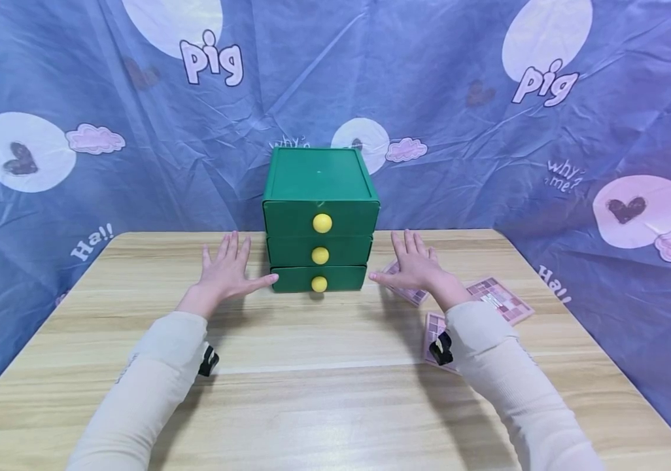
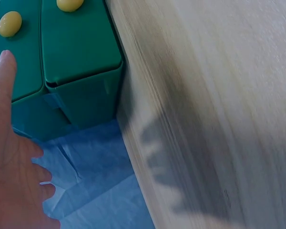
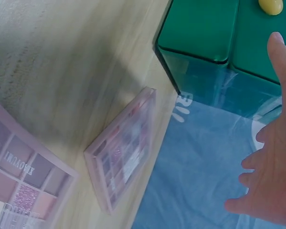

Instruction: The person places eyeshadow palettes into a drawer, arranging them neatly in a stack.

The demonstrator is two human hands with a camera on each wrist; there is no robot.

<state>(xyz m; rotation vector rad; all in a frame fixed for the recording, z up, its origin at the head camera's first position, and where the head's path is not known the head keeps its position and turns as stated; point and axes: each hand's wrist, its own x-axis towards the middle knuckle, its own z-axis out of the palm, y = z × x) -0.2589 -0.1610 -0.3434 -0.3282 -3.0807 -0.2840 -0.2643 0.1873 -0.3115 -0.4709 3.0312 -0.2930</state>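
Observation:
A green box of drawers (image 1: 320, 173) stands at the back middle of the table, its three drawers closed, each with a round yellow knob (image 1: 322, 223). My left hand (image 1: 225, 271) is spread in front of its left side, thumb pointing toward the bottom drawer. On the other side my right hand (image 1: 414, 265) spreads its fingers the same way, thumb toward the box. Neither hand holds anything. Several pink eyeshadow palettes lie on the right: one palette (image 3: 121, 152) beyond the right hand, another palette (image 1: 500, 299) right of the wrist, and a third (image 1: 434, 327) partly hidden by the forearm.
The wooden table (image 1: 300, 405) is backed and flanked by a blue cloth (image 1: 306, 72) printed with words, hearts and clouds. A black strap piece (image 1: 208, 361) shows at the left wrist and a black piece (image 1: 443, 348) at the right.

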